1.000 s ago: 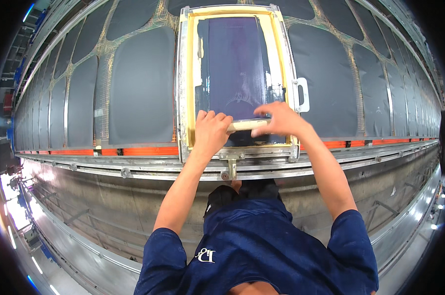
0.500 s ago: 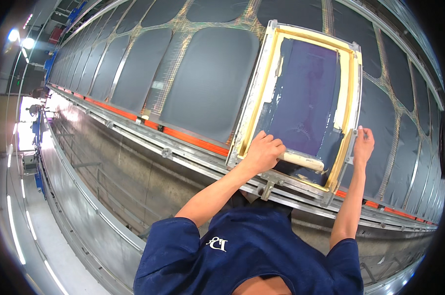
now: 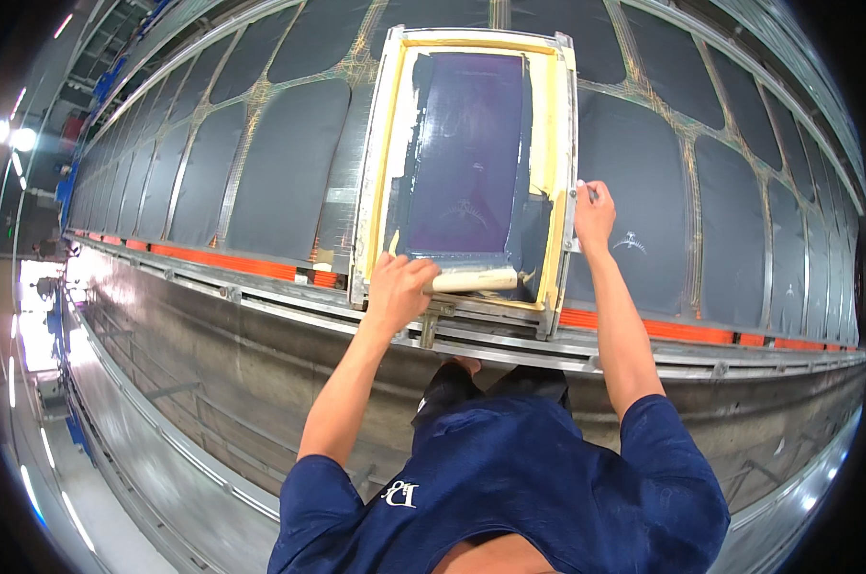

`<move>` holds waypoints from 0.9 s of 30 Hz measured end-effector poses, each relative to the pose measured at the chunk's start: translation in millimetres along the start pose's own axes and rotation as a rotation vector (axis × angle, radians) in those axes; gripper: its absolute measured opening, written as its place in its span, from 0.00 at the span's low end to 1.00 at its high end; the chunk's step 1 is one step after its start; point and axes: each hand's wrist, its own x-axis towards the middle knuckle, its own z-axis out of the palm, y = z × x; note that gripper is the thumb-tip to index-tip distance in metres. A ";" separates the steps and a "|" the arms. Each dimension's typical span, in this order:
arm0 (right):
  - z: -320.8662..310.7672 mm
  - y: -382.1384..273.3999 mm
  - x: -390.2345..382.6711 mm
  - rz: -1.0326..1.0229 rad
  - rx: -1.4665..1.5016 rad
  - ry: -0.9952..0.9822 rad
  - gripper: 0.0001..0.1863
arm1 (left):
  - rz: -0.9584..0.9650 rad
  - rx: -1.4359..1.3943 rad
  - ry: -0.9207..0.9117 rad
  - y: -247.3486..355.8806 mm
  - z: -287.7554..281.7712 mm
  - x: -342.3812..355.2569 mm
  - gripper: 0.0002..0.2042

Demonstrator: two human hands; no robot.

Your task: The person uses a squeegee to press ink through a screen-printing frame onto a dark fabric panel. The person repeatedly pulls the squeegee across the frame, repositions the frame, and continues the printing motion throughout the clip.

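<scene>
A screen printing frame (image 3: 565,124) with yellow-taped inner edges lies across the long table. Its dark mesh (image 3: 471,143) has a purple middle, with wet dark ink around it. My left hand (image 3: 401,290) is closed round the left end of a cream squeegee (image 3: 481,279), which lies crosswise at the frame's near end. On the frame's right side, my right hand (image 3: 596,212) has its fingers curled at the metal edge, partly hiding what they grip. Just right of that hand, a small white print (image 3: 631,243) shows on a dark panel (image 3: 634,191).
Rows of dark rounded panels (image 3: 289,172) cover the table to both sides. Along its near edge run an orange strip (image 3: 232,260) and a metal rail (image 3: 261,294). A walkway lies below me, with a metal-sided structure (image 3: 155,402) at the lower left.
The frame has shifted left along the table over the neighbouring panel, with both hands moving with it. A panel with a white print is now uncovered to its right.
</scene>
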 end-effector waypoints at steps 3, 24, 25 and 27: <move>15.1 -21.3 -11.1 0.090 -0.034 -0.046 0.13 | 0.041 0.018 0.032 -12.7 -4.6 -35.7 0.17; 37.8 -71.5 81.3 -0.227 -0.370 -0.379 0.21 | 0.228 0.079 0.145 -195.2 83.4 286.7 0.18; 53.6 -85.6 106.8 -0.387 -0.287 -0.346 0.24 | 0.244 0.108 0.149 -205.2 90.3 313.6 0.16; 86.5 -121.7 155.4 -0.581 -0.231 -0.401 0.27 | 0.214 0.041 0.048 -218.3 93.0 356.2 0.10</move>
